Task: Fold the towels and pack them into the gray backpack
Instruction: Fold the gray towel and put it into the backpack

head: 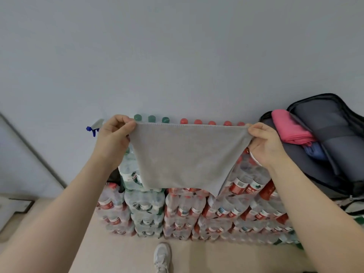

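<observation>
Two towels [293,131] in gray backpack [323,138]

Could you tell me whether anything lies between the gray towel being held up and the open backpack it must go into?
Nothing visible does. The gray towel hangs between the left hand and right hand; the backpack lies open to the right, with a pink towel already inside.

Views: I have one, the head camera; no second view to overlap with.
Position: worn on the person's head, above both outstretched arms.
Facing: forward and slightly down, toward the wall [177,46] and the stacked bottle packs [197,213].
Nearness: hands are close, mid-frame; a shoe [162,257] at the bottom edge.
Lens: wide-angle, edges visibly bent.
</observation>
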